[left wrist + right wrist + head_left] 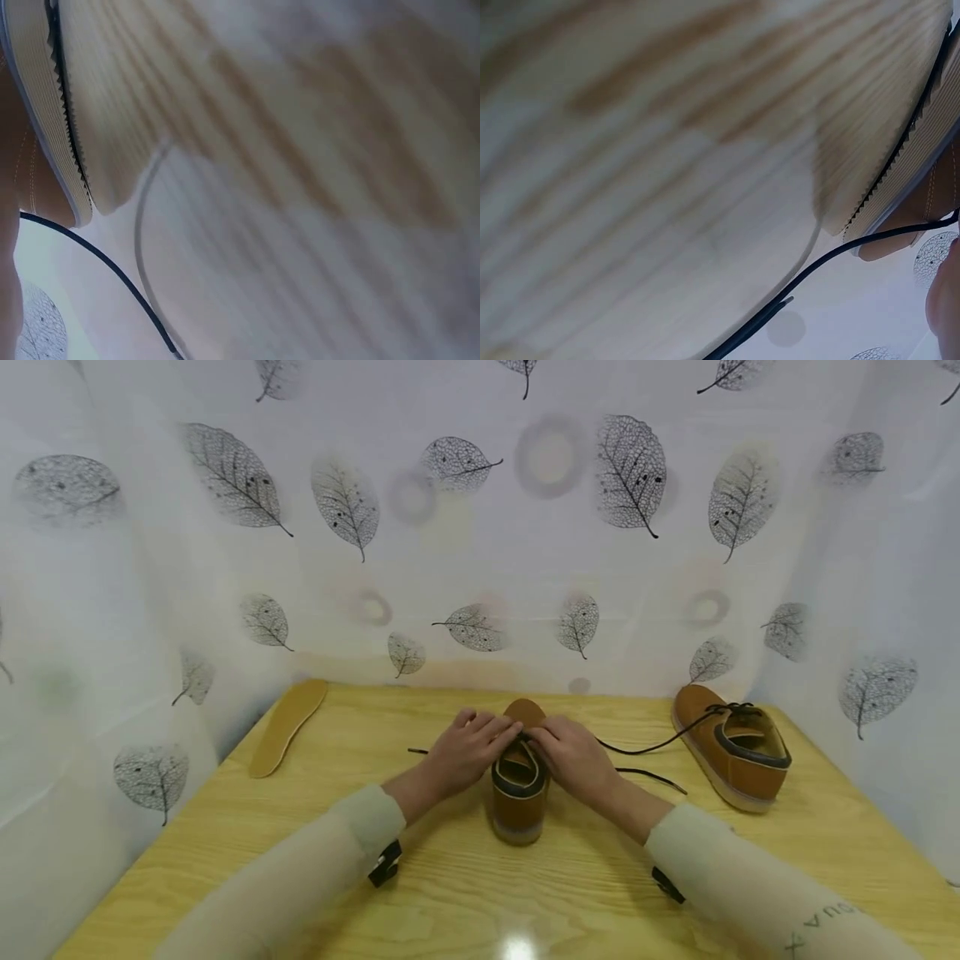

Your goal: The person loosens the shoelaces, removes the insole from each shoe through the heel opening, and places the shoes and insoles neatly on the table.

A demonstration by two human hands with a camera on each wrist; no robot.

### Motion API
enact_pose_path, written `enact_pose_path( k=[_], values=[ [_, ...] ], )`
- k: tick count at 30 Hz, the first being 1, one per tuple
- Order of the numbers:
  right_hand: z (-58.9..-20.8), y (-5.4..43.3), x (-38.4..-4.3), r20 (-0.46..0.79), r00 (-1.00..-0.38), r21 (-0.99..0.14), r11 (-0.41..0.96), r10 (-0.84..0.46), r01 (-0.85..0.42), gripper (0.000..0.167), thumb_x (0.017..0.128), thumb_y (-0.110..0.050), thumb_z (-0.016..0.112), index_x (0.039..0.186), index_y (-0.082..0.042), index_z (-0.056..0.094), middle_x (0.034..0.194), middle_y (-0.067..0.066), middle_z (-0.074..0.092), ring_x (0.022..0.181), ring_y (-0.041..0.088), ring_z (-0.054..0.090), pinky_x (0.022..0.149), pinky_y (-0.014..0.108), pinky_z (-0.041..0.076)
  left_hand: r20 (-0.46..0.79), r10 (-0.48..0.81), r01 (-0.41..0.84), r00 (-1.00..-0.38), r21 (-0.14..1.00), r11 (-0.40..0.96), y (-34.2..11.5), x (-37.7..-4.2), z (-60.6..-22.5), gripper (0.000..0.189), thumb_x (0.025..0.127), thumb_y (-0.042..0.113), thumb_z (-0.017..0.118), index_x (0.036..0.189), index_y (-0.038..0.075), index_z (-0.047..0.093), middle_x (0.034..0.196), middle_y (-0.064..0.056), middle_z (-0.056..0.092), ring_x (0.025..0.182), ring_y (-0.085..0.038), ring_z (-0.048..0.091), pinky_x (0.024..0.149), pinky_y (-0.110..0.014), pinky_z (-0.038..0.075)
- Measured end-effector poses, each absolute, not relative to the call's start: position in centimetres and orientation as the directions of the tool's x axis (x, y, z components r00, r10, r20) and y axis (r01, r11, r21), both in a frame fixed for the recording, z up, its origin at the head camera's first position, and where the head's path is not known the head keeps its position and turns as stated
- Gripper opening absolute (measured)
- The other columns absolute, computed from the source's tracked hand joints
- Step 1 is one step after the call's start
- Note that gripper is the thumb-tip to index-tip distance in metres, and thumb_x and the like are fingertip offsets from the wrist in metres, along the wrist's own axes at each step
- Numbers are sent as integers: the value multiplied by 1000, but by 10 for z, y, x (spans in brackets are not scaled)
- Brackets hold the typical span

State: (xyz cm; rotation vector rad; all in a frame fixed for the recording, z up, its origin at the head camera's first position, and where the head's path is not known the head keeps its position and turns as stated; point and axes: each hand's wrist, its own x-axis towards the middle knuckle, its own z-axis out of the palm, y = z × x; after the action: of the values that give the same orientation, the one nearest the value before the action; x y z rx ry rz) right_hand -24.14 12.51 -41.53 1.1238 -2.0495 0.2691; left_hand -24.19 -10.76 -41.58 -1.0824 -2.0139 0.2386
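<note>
A brown low lace-up shoe [517,817] stands on the table, its heel toward me and its toe pointing away. Over its lacing, my left hand [467,750] and right hand [576,758] meet from either side, thumbs and fingertips pinching the dark shoelace close to the top eyelets. The pinched stretch is mostly behind the fingers. A lace [112,266] trails from the fingers [7,281] in the left wrist view. Another dark lace [832,255] runs out beside the fingers [946,304] in the right wrist view.
A second brown shoe [731,756] with a dark collar stands at the right, its lace reaching left across the table. A tan insole [288,727] lies at the back left. White leaf-print curtains [480,552] enclose the wooden table [450,893] at the back and sides.
</note>
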Motion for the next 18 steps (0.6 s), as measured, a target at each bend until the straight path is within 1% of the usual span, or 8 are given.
enact_pose_path(
  k=[1,4,9,12,14,18],
  values=[
    [-415,124,-241,719,-305,169,582,-625,-795,20,84,-9,77,102,-2,70,96,9,66,85,23,64,74,37,54,575,768,602,-282,-517,609,-106,-242,-415,39,98,19,61,136,13,60,124,-1,62,105,-20,57,88,-38,41],
    [-414,124,-241,734,-290,167,576,-615,-800,19,81,-8,80,96,-2,70,92,8,66,81,22,64,71,36,53,573,778,568,-258,-562,602,-100,-242,-414,35,100,21,56,133,14,63,122,-2,62,102,-19,57,87,-37,41],
    [-415,123,-243,734,-281,168,566,-618,-807,17,80,-8,81,92,-2,71,90,8,65,80,22,62,68,34,53,589,776,517,-224,-604,607,-95,-242,-412,23,103,16,50,118,15,68,113,-1,66,99,-19,59,86,-38,42],
    [-415,122,-244,723,-287,161,557,-628,-815,15,81,-8,79,92,-2,69,91,8,65,81,22,62,69,33,52,596,775,491,-208,-622,610,-92,-241,-412,23,105,12,44,108,13,67,104,-1,66,93,-20,58,85,-38,42],
    [-416,122,-245,717,-295,150,554,-631,-819,14,82,-7,78,92,-3,68,91,8,65,81,21,61,68,33,52,597,773,470,-216,-630,618,-90,-241,-412,26,106,12,39,103,12,65,100,-1,65,90,-20,57,84,-38,41],
    [-415,123,-246,705,-315,129,551,-636,-824,13,82,-6,76,91,-4,66,91,8,65,82,22,61,67,34,52,598,755,441,-269,-621,649,-87,-239,-412,33,107,15,30,97,11,61,95,-3,61,87,-21,54,83,-37,40]
  ],
)
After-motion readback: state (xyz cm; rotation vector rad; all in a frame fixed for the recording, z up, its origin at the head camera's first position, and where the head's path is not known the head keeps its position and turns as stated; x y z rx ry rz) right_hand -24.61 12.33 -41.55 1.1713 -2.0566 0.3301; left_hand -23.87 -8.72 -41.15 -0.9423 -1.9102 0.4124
